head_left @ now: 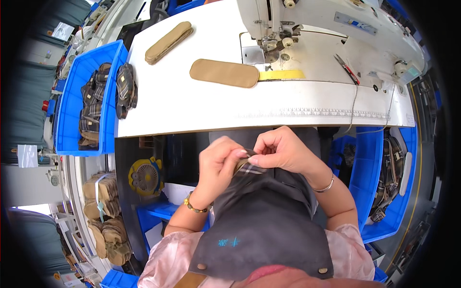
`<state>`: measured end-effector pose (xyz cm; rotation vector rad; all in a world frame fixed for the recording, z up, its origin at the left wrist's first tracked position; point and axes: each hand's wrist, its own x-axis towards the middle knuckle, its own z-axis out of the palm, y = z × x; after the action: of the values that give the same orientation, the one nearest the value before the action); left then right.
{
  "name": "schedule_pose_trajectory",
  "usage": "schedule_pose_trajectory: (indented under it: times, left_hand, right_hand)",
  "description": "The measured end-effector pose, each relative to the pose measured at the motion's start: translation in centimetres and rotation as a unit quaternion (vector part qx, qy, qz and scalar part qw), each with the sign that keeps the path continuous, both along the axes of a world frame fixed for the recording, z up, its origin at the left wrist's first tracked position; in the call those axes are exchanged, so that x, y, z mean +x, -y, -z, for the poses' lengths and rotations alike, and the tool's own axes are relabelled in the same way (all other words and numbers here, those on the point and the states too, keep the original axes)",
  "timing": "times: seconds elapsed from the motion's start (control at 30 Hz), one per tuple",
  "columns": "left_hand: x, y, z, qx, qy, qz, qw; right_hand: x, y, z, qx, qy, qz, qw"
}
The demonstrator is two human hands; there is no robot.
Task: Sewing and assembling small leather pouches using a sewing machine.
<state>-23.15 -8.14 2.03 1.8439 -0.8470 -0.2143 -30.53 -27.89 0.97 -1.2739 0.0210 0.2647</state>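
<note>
Between both hands, above my lap and just in front of the table edge, is a small dark plaid fabric piece (250, 169) with pale stripes and a tan patch. My left hand (217, 161) pinches it between thumb and fingers from the left. From the right, the thumb and fingertips of my right hand (282, 151) close on its upper edge. My fingers cover much of the piece, so its full shape is hidden. A dark grey apron (264, 216) lies behind and below it.
The white sewing table (182, 105) carries a sewing machine (278, 41), a tan oval piece (224, 73), a stack of tan oval pieces (169, 42) and red-handled thread snips (346, 70). Blue bins (71, 120) of plaid pieces flank the table; a yellow fan (145, 176) sits underneath.
</note>
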Motion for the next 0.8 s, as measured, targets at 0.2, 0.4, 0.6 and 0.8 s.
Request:
schedule_pose_trajectory:
  times: [0.2, 0.4, 0.6, 0.8]
  left_hand:
    - [1.9, 0.4, 1.2, -0.053, -0.232, -0.016, 0.971]
    - [3.2, -0.6, 1.2, -0.092, -0.189, -0.067, 0.975]
    - [11.3, 1.8, -6.4, 0.112, 0.046, -0.005, 0.993]
    - [18.0, 10.0, -5.6, 0.238, -0.095, 0.173, 0.951]
  right_hand:
    - [2.3, 0.6, 0.8, 0.018, -0.016, 0.019, 1.000]
    - [4.9, 0.5, 0.4, -0.040, 0.048, 0.028, 0.998]
    - [8.6, 6.4, 1.1, -0.591, 0.407, 0.086, 0.691]
    - [11.4, 10.6, 2.8, -0.656, 0.429, -0.040, 0.620]
